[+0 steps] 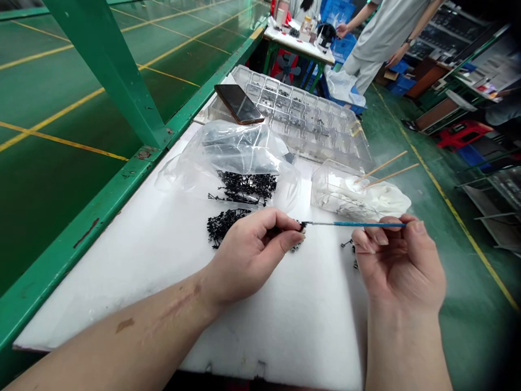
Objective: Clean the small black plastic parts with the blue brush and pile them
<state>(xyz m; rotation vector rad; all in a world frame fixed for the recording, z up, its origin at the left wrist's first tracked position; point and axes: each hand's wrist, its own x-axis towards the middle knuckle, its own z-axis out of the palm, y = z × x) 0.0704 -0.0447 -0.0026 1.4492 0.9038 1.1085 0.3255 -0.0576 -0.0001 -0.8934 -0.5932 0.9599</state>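
Observation:
Between thumb and forefinger, my left hand (260, 247) pinches a small black part (303, 225) at the middle of the view. My right hand (401, 260) holds a thin blue tool (362, 224), whose pale, narrow tip reaches the black part. A pile of small black parts (223, 224) lies just left of my left hand, with more black parts (252, 186) at the mouth of a clear plastic bag (240, 141). Some loose pieces (347, 244) are on the white board (163, 260) beside my right hand.
Behind the bag stand a phone (240, 103) and a clear compartment tray (301, 117) of small parts. A clear box (325, 187) with white cloth and two wooden sticks (382, 167) is at the right. Green rail (134, 176) borders the left. A person (378, 38) stands beyond.

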